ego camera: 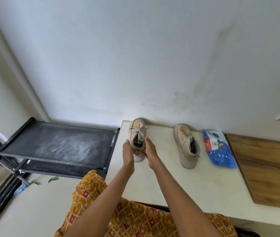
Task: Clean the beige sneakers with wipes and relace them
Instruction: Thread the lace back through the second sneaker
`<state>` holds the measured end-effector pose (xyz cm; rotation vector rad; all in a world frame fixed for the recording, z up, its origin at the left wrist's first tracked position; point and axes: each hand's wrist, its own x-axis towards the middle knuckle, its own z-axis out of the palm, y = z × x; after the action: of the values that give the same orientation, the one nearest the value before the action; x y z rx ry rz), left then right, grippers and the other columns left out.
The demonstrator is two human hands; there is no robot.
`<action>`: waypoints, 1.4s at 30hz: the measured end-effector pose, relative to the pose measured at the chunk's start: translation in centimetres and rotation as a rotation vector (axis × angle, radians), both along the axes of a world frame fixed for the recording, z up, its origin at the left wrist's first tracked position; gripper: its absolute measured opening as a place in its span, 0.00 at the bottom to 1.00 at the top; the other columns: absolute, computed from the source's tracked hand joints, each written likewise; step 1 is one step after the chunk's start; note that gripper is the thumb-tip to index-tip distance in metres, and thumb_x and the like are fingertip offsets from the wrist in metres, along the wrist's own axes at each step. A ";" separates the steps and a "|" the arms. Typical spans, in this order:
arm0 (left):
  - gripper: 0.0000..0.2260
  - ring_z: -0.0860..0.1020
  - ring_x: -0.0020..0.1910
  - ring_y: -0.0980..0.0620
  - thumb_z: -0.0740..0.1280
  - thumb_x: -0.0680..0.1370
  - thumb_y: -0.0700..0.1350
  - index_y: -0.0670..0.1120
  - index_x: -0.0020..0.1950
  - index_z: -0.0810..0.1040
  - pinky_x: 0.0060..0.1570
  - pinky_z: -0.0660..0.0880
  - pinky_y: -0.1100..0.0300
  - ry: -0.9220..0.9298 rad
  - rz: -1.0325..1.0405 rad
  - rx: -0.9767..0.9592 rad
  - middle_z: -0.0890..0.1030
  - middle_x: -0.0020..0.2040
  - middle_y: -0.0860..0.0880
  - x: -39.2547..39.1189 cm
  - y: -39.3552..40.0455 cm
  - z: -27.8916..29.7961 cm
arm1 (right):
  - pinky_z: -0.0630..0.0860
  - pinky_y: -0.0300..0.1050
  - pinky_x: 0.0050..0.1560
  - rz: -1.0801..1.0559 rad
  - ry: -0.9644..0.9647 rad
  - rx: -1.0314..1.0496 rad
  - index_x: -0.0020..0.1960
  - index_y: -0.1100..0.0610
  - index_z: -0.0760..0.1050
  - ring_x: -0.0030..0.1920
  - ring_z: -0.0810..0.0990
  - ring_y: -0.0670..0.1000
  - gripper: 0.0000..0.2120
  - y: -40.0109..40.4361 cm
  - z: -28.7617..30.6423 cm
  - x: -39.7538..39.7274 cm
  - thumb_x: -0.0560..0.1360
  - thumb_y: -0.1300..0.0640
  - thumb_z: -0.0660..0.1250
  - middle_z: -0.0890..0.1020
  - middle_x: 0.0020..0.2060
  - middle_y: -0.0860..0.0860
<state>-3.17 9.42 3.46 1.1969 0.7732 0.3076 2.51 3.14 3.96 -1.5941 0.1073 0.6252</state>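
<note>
head view: left hand (128, 155) and right hand (150, 151) clasp one beige sneaker (137, 134) at twelve o'clock; second sneaker (186, 145) and wipes pack (218, 150) at two o'clock.

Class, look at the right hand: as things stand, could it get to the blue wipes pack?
Probably yes. The right hand now holds the left sneaker; the wipes pack lies on its side of the counter, only the other sneaker between, low enough to reach over.
</note>
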 end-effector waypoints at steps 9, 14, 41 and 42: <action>0.21 0.51 0.76 0.52 0.53 0.83 0.49 0.46 0.75 0.60 0.74 0.52 0.54 -0.027 -0.222 0.796 0.57 0.76 0.49 1.0 -4.4 1.1 | 0.70 0.38 0.50 -0.194 -0.569 -0.315 0.54 0.56 0.78 0.53 0.77 0.51 0.10 -4.6 -0.5 -1.1 0.79 0.57 0.59 0.79 0.53 0.53; 0.19 0.61 0.72 0.51 0.55 0.82 0.46 0.44 0.73 0.63 0.70 0.59 0.57 -0.053 -0.397 0.804 0.65 0.72 0.47 3.3 -10.1 0.7 | 0.73 0.44 0.53 -0.415 -1.013 -0.665 0.52 0.58 0.78 0.55 0.75 0.55 0.12 -11.5 -0.1 0.8 0.71 0.69 0.66 0.80 0.50 0.55; 0.09 0.77 0.41 0.51 0.66 0.77 0.51 0.46 0.49 0.78 0.37 0.70 0.60 0.038 -0.532 0.995 0.80 0.43 0.50 -2.6 -7.8 -0.7 | 0.75 0.48 0.47 0.088 -0.233 -0.564 0.56 0.53 0.68 0.48 0.78 0.52 0.12 -15.5 -0.5 -7.8 0.73 0.56 0.63 0.79 0.50 0.51; 0.09 0.77 0.38 0.52 0.67 0.76 0.51 0.46 0.46 0.79 0.37 0.72 0.59 0.037 -0.538 0.978 0.80 0.41 0.50 -3.0 -7.2 -0.8 | 0.75 0.46 0.46 0.119 -0.236 -0.573 0.57 0.53 0.68 0.49 0.78 0.51 0.13 -15.5 -0.4 -8.3 0.73 0.55 0.63 0.79 0.50 0.51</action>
<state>-6.17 2.17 2.69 2.2742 0.2723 0.2097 -5.77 -12.38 3.51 -2.2304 0.0140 0.5169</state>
